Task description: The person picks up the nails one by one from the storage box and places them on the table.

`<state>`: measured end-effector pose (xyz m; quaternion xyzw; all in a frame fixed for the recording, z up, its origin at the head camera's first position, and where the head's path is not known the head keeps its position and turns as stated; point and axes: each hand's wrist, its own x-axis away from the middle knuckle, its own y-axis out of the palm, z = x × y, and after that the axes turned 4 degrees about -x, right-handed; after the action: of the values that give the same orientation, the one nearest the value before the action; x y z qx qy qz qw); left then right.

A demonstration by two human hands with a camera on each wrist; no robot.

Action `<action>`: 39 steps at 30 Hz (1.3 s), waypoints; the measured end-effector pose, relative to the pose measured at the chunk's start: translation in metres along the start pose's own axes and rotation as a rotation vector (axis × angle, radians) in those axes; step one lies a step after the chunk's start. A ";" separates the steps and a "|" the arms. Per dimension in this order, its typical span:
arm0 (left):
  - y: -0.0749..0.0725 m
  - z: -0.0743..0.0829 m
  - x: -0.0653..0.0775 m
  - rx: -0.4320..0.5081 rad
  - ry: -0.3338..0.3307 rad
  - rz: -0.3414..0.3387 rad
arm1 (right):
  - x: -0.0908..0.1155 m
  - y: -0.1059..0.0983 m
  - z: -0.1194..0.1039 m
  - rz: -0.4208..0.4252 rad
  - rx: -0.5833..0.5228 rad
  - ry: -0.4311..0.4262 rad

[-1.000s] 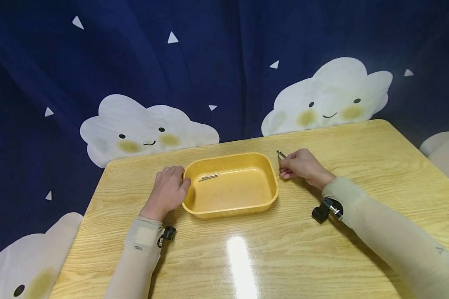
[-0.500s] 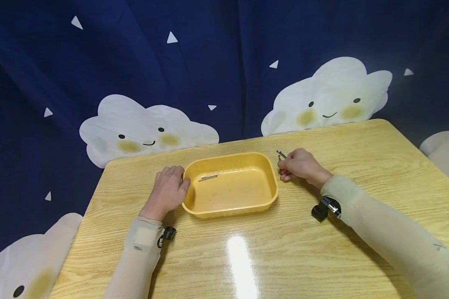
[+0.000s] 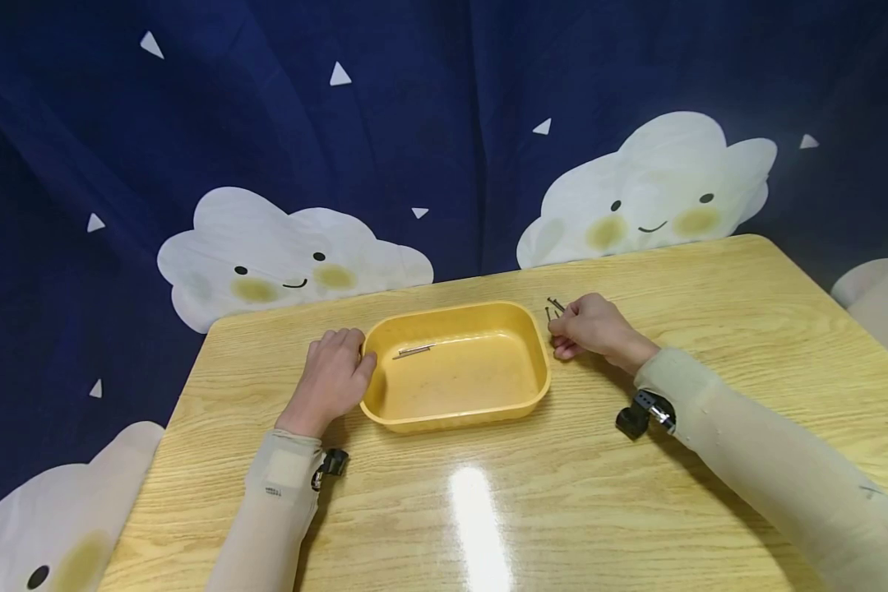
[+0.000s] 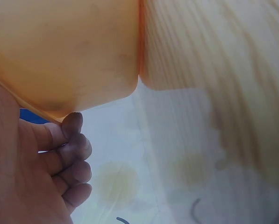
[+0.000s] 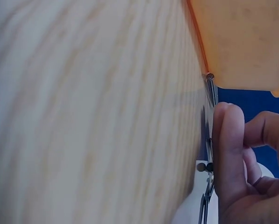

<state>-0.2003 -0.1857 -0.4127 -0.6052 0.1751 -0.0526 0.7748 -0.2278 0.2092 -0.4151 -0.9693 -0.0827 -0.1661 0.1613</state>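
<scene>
A yellow plastic tray [image 3: 455,418] stands on the wooden table. My left hand [image 3: 330,380] grips its left end, thumb over the rim and fingers outside; the left wrist view shows the curled fingers [image 4: 73,148] beside the tray's edge. Thin metal nails [image 3: 414,351] lie inside, toward the tray's left. Just right of the tray, my right hand [image 3: 595,329] has its thumb and index finger together and pinches a nail [image 5: 212,91], whose far part is hidden by the fingertips. Several loose nails [image 5: 205,200] lie beside these fingers on the table.
The wooden table [image 3: 562,493] reaches back to a dark blue curtain [image 3: 444,123] printed with white clouds. A bright reflection lies on the tabletop in front of the tray. Small black cameras [image 3: 634,421] are strapped at both wrists.
At my right fingertips one nail's head has shifted left, away from the nail behind it. The right hand has moved very slightly left. My left hand and the tray stay in place.
</scene>
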 end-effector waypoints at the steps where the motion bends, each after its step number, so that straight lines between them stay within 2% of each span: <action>1: 0.000 0.000 0.000 0.000 0.000 0.001 | 0.000 0.000 0.000 -0.002 -0.002 -0.002; 10: -0.001 -0.001 0.001 -0.001 0.000 -0.006 | 0.002 -0.003 0.001 0.002 0.002 -0.017; 19: -0.001 -0.001 0.001 0.000 0.000 -0.009 | 0.010 -0.007 -0.009 0.015 0.080 -0.073; 24: -0.001 -0.001 0.002 -0.003 0.005 -0.003 | 0.015 -0.009 -0.014 0.024 0.081 -0.083; 33: -0.002 -0.001 0.002 -0.002 0.009 -0.006 | 0.020 -0.009 -0.024 0.059 0.076 -0.123; 39: -0.001 -0.002 0.002 -0.003 0.008 -0.010 | 0.024 -0.008 -0.031 0.113 0.095 -0.147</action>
<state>-0.1989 -0.1887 -0.4125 -0.6071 0.1753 -0.0589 0.7728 -0.2160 0.2084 -0.3770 -0.9732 -0.0472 -0.0812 0.2098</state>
